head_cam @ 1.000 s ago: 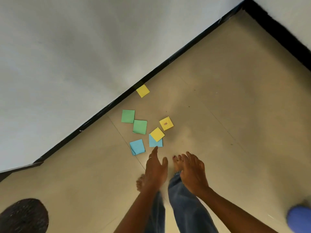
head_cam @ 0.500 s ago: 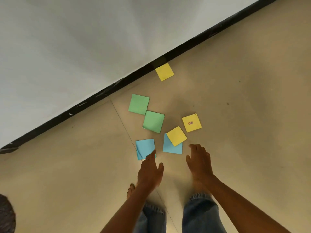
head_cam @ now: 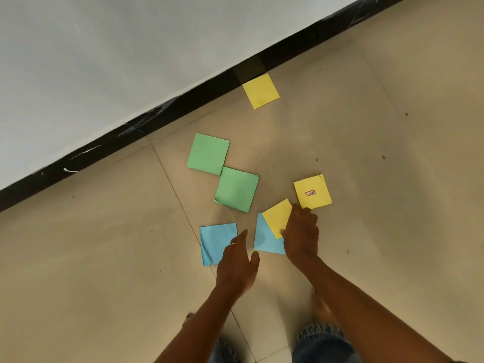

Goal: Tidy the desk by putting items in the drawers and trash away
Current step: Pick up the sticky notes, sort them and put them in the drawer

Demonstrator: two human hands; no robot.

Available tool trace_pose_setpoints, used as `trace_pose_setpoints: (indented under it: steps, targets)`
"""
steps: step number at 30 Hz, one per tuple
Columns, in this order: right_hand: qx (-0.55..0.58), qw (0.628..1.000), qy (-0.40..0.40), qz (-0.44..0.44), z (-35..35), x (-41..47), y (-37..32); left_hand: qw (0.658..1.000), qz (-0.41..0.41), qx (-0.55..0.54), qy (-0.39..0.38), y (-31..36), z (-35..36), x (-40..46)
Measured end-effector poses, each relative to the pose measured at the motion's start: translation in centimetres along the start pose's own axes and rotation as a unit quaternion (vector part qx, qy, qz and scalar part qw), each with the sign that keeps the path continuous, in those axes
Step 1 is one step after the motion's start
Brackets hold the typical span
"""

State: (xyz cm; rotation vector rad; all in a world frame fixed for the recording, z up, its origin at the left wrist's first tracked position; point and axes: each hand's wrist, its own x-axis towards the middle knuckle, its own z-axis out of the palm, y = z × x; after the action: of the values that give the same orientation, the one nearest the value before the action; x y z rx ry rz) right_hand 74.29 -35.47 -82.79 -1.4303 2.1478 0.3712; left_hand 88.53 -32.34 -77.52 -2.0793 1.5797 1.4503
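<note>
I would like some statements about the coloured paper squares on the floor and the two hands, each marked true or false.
1. Seven square paper notes lie on the beige tiled floor. True.
2. The yellow paper square near the black skirting board lies apart from the others. True.
3. The two green paper squares lie far apart. False: their corners meet.
4. The right hand is over a yellow paper square that overlaps a blue paper square. True.
5. The left hand holds a crumpled green paper. False: its fingers are straight and it holds nothing.
6. The yellow square with a small red-bordered label lies under a blue one. False: it lies uncovered.
</note>
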Motion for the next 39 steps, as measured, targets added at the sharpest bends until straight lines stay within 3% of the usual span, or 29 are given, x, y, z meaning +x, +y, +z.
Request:
trace_pose_setpoints:
  steps: [5,7,9,12,16,20,24,26,29,31,35,37,39]
  targets:
    - [0.037,0.999,0.023,0.013,0.1,-0.3,0.0,0.999,-0.008,-0.035,0.011,0.3,0.2,0.6]
    - [0.118,0.992,0.026,0.027,-0.1,-1.0,-0.2,0.996,-0.026,-0.083,0.020,0.5,0.1,0.6]
    - [0.279,0.959,-0.009,0.050,-0.5,-2.0,-0.4,0.985,-0.056,-0.158,0.029,1.1,-0.2,0.7]
    - [0.468,0.879,-0.079,0.050,-1.7,-3.8,-0.7,0.953,-0.107,-0.282,0.020,2.2,-1.0,0.8]
    - [0.518,0.850,-0.093,0.032,-3.2,-4.8,-0.7,0.925,-0.128,-0.359,-0.006,2.9,-1.8,1.2]
    - [0.571,0.819,-0.050,0.037,-4.8,-4.1,-0.7,0.919,-0.093,-0.382,0.021,3.3,-2.2,1.5]
    - [0.627,0.774,-0.064,0.062,-6.0,-2.8,-0.8,0.909,-0.106,-0.402,0.013,3.0,-3.3,1.9]
    - [0.611,0.786,-0.056,0.068,-6.0,-2.3,-0.7,0.912,-0.110,-0.396,-0.010,2.3,-3.6,2.0]
    - [0.519,0.852,0.023,0.067,-6.0,-1.8,-0.4,0.907,-0.122,-0.402,-0.014,1.5,-3.8,2.1]
    - [0.509,0.854,0.070,0.077,-6.2,-1.8,-0.4,0.891,-0.133,-0.435,-0.009,1.3,-3.7,2.1]
    - [0.551,0.833,0.013,0.033,-5.9,-2.8,-1.2,0.852,-0.118,-0.509,-0.005,1.5,-4.0,2.2]
    - [0.508,0.861,-0.021,0.005,-5.3,-3.5,-1.8,0.838,-0.138,-0.528,0.000,1.9,-3.9,2.4]
    - [0.462,0.886,-0.026,-0.006,-4.6,-4.0,-2.4,0.800,-0.172,-0.575,-0.002,2.7,-3.9,2.2]
